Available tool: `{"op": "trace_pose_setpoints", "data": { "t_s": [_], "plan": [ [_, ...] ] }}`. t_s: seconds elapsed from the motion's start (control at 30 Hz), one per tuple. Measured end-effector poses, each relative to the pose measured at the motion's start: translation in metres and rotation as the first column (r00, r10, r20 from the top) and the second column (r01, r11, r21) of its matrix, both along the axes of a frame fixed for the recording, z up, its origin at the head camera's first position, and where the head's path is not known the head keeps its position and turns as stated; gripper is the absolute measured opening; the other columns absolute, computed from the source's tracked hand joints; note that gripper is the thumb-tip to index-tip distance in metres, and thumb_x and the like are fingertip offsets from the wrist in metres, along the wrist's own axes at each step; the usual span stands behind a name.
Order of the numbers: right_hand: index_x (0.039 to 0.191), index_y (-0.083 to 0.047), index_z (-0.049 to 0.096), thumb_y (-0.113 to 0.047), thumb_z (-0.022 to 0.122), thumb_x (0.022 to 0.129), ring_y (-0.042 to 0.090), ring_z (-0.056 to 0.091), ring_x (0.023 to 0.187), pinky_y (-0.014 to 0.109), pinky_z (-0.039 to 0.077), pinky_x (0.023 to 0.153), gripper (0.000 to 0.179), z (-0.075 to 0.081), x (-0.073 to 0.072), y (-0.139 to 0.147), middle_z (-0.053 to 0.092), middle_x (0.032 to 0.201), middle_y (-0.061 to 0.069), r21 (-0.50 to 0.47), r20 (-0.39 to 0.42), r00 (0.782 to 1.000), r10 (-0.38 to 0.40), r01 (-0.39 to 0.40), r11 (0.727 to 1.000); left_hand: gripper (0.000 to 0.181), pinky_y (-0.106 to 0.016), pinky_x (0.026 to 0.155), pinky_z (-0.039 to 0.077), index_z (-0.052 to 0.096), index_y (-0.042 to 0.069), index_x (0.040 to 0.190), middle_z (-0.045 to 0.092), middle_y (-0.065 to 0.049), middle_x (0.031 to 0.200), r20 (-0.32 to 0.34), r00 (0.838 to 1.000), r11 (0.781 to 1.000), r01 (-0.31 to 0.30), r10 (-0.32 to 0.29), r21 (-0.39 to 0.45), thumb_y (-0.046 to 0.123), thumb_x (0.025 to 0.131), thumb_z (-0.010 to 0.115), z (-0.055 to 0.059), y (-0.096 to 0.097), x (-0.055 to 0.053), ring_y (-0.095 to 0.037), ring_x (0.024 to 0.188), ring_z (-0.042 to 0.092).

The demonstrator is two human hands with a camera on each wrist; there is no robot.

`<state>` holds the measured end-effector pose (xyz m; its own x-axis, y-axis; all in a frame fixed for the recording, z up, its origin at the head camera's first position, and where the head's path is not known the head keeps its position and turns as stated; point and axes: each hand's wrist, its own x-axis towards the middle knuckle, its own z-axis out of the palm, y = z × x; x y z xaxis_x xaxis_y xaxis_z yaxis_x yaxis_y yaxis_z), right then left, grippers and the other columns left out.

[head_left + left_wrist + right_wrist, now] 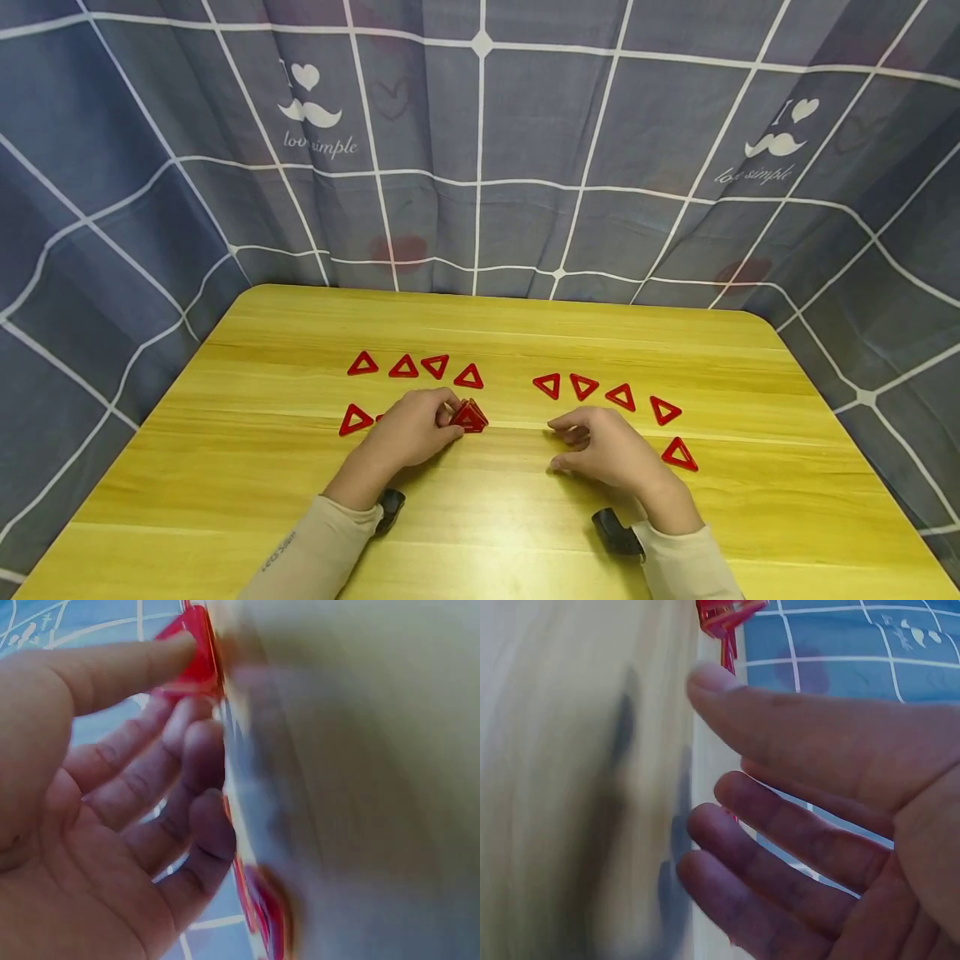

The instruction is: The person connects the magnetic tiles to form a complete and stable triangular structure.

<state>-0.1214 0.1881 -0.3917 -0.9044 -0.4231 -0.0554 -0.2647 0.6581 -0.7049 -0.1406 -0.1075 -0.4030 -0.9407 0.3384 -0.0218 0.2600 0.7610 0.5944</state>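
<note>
My left hand (412, 429) pinches a small cluster of red triangle pieces (471, 418) near the middle of the table, thumb on the near side. In the left wrist view the thumb lies across a flat red face (201, 664) of it, and the other fingers curl loosely below. The pieces lean against each other; how they join is too small to tell. To the right, apart from the cluster, my right hand (611, 450) hovers with relaxed, slightly bent fingers and holds nothing. In the right wrist view part of the red cluster (726, 615) shows beyond the thumb.
Several loose red triangle frames lie in a left row, including one triangle (363, 363), and a right row, including another triangle (584, 386). One triangle (356, 419) sits left of my left hand, partly beside another. A checked curtain (525, 167) surrounds the wooden table (480, 533).
</note>
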Motion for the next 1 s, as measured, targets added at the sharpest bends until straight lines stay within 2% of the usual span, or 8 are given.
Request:
{"op": "trace_pose_setpoints", "data": {
  "t_s": [0.13,0.4,0.6,0.73,0.9,1.0],
  "plan": [
    [0.119,-0.003,0.072,-0.018,0.091,0.075,0.024,0.068,0.098,0.043,0.054,0.086,0.049,0.002,-0.001,0.008,0.071,0.113,0.007,0.019,0.019,1.0,0.0,0.0,1.0,0.029,-0.032,0.066,0.045,0.069,0.01,0.109,0.055,0.004,0.075,0.033,0.999,0.999,0.016,-0.017,0.031,0.014,0.084,0.083,0.005,-0.011,-0.003,-0.013,0.067,0.051],
    [0.121,-0.005,0.072,-0.017,0.092,0.072,0.025,0.067,0.1,0.044,0.053,0.087,0.054,0.003,-0.004,0.027,0.07,0.116,0.006,0.039,0.052,0.998,-0.019,0.017,0.999,0.047,-0.04,0.083,0.049,0.069,0.007,0.118,0.063,-0.003,0.1,0.107,0.985,0.988,0.124,-0.133,0.088,0.01,0.076,0.089,0.012,-0.048,-0.01,-0.023,0.094,0.058],
    [0.12,-0.001,0.071,-0.014,0.092,0.071,0.025,0.065,0.093,0.039,0.054,0.081,0.054,0.004,-0.005,0.039,0.07,0.109,0.007,0.01,0.04,0.999,0.002,-0.003,1.0,0.056,-0.047,0.095,0.048,0.068,0.01,0.122,0.065,-0.001,0.113,0.152,0.98,0.988,0.114,-0.129,0.101,0.015,0.072,0.093,0.013,-0.07,-0.014,-0.026,0.108,0.059],
    [0.118,-0.001,0.071,-0.015,0.094,0.069,0.024,0.062,0.093,0.039,0.053,0.081,0.056,0.005,-0.005,0.048,0.069,0.108,0.005,0.029,0.042,0.999,-0.001,0.0,1.0,0.059,-0.048,0.1,0.046,0.067,0.008,0.123,0.063,-0.002,0.119,0.173,0.977,0.987,0.105,-0.125,0.118,0.014,0.071,0.093,0.011,-0.081,-0.016,-0.028,0.114,0.06],
    [0.118,-0.004,0.072,-0.017,0.096,0.066,0.024,0.061,0.097,0.043,0.051,0.083,0.059,0.004,-0.003,0.059,0.069,0.111,0.005,0.036,0.074,0.997,-0.006,0.003,0.999,0.06,-0.046,0.101,0.046,0.067,0.006,0.123,0.063,-0.002,0.121,0.179,0.975,0.986,0.109,-0.13,0.126,0.014,0.069,0.094,0.007,-0.088,-0.017,-0.028,0.117,0.06],
    [0.117,-0.004,0.072,-0.014,0.096,0.065,0.024,0.062,0.099,0.041,0.051,0.084,0.058,0.003,-0.003,0.066,0.069,0.113,0.006,0.031,0.105,0.994,0.006,-0.009,0.999,0.06,-0.045,0.099,0.047,0.068,0.009,0.123,0.063,0.001,0.118,0.182,0.978,0.992,0.092,-0.107,0.09,0.016,0.069,0.094,0.004,-0.09,-0.018,-0.025,0.114,0.061]
  ]
}}
